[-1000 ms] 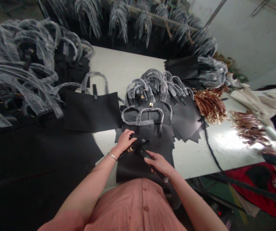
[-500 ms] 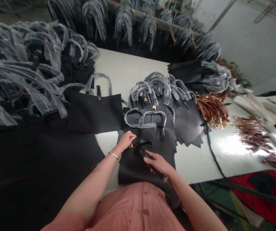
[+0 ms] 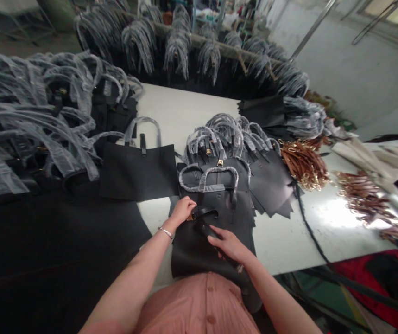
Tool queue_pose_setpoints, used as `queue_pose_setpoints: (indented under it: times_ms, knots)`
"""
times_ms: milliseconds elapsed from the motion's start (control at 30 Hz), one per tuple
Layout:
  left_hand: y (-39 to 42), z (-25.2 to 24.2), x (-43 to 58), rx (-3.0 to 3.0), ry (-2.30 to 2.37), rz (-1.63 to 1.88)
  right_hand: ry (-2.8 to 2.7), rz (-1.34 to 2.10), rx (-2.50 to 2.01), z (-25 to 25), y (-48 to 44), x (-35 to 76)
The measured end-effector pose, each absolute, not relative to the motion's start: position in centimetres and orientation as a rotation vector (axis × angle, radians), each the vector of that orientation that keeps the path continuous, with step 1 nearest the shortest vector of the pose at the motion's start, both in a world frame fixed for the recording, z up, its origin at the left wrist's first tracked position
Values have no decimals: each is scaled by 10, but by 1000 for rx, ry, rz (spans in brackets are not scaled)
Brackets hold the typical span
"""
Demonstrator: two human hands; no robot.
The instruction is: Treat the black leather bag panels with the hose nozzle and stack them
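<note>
Workshop bench, pale-topped, seen from above by a person in a pink shirt. At its near side lies a black bag panel, under both hands. Over the panel's left side, the left hand is closed, fingertips pinched on a black strap beside its gold buckle. Over the panel's right side, the right hand is partly curled round a long dark piece; whether it is strap or tool, I cannot tell.

Just beyond the panel, more black bags with plastic-wrapped handles overlap in a heap. Left of the panel lie a single black bag and a tall tangle of wrapped handles, crowding that side. Well to its right are two piles of brown straps with gold clasps; a dark cord runs between them and the panel.

Bare bench shows right of the panel, in a narrow strip to its left, and far beyond it. Past the bench, wrapped handles hang in bunches on a rack, before a grey wall.
</note>
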State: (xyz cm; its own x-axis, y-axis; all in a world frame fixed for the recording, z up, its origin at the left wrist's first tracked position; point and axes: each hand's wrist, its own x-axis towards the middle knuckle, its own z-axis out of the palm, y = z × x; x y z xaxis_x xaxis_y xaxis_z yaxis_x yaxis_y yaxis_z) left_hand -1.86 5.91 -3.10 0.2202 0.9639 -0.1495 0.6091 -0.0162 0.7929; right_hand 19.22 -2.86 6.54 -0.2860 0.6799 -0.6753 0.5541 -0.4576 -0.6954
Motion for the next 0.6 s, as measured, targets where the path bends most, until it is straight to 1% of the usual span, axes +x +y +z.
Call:
queue_pose_setpoints:
  times_ms: [100, 267, 467, 600]
  knots:
    - [62, -32, -19, 1712, 1478, 548, -1551, 1841, -1826, 66, -21, 182]
    - [66, -36, -20, 1702, 1475, 509, -1653, 1668, -1863, 71, -12, 161]
    - [62, -33, -18, 1683, 1501, 528, -1736, 1734, -1840, 73, -48, 197]
    - [58, -25, -15, 1694, 1509, 559, -1858, 1629, -1803, 78, -66, 207]
